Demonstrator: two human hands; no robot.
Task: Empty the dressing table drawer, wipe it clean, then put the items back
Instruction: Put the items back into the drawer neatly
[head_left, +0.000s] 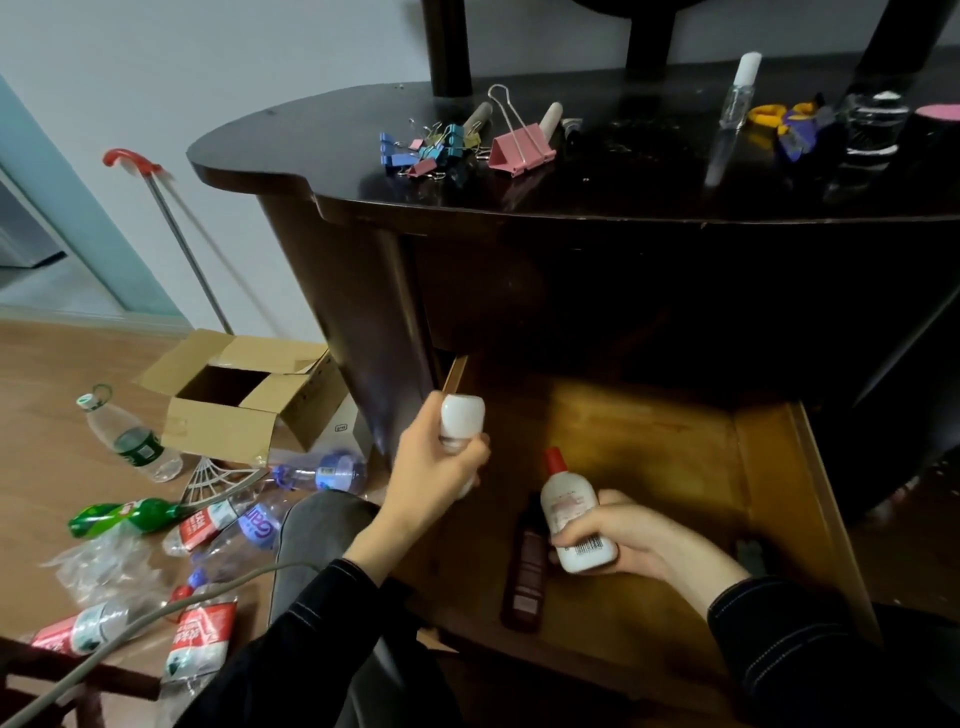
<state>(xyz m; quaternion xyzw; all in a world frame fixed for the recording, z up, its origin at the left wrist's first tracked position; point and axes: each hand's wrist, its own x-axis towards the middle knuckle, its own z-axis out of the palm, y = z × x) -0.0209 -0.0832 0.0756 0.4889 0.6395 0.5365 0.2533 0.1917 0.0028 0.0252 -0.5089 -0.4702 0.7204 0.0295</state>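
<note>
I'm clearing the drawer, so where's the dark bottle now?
In the head view the dark bottle lies on the drawer floor, near its front left, just left of the right hand holding the red-capped bottle.

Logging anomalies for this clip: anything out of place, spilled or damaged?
Crushed plastic bottles lie scattered on the floor left of the table, beside an open box. In the drawer, a dark bottle lies on its side. No spill shows. The left hand grips a white bottle, the right hand a red-capped bottle.
</note>
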